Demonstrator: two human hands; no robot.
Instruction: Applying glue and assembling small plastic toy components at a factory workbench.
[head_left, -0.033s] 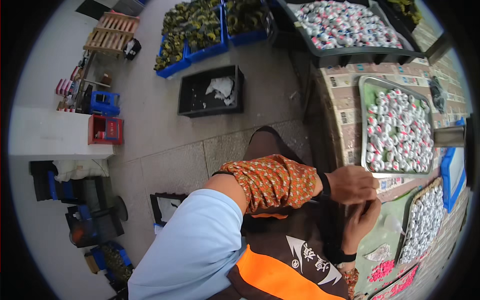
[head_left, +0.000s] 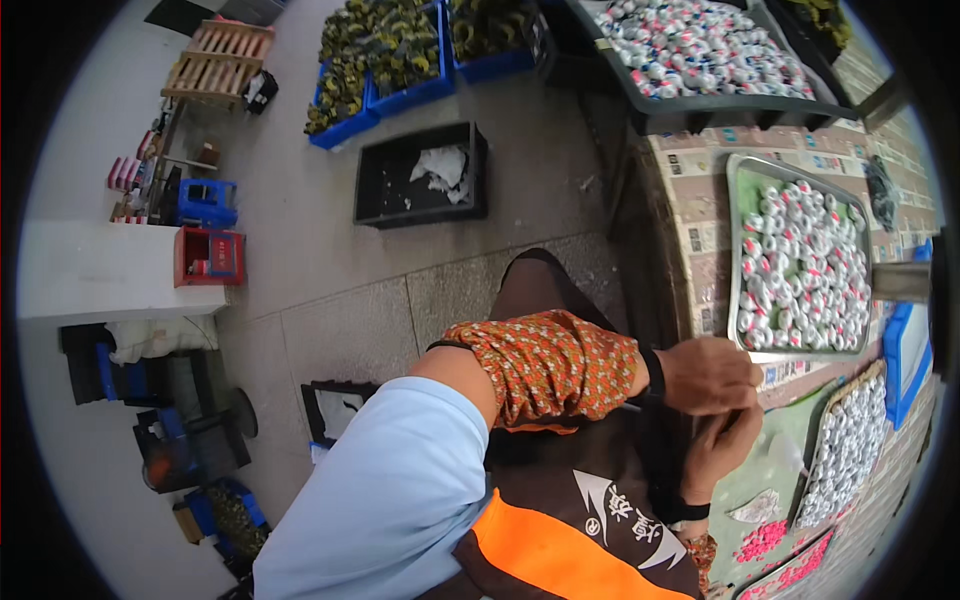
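Note:
My left hand [head_left: 708, 377] and my right hand [head_left: 722, 448] meet at the near edge of the table, fingertips pressed together. The fingers of both are closed, and whatever is between them is hidden. A dark band circles each wrist, and a floral oversleeve covers my left forearm. Just beyond my hands lies a metal tray [head_left: 738, 215] holding many small round silver-white pieces with pink marks. To the right is another tray [head_left: 848, 455] filled with rows of similar silvery pieces. Close to my right hand, a pile of small pink pieces [head_left: 762, 540] sits on a green surface [head_left: 735, 490].
A large black tray [head_left: 700, 115] heaped with silvery pieces stands at the far end of the table. On the floor are a black crate [head_left: 375, 185] with white scraps and blue crates [head_left: 410, 98] of dark green-yellow stuff. A blue stool [head_left: 208, 203] is at the left.
The view has shifted very slightly, so the table and its trays appear a little farther right. My hands stay together, fingers closed.

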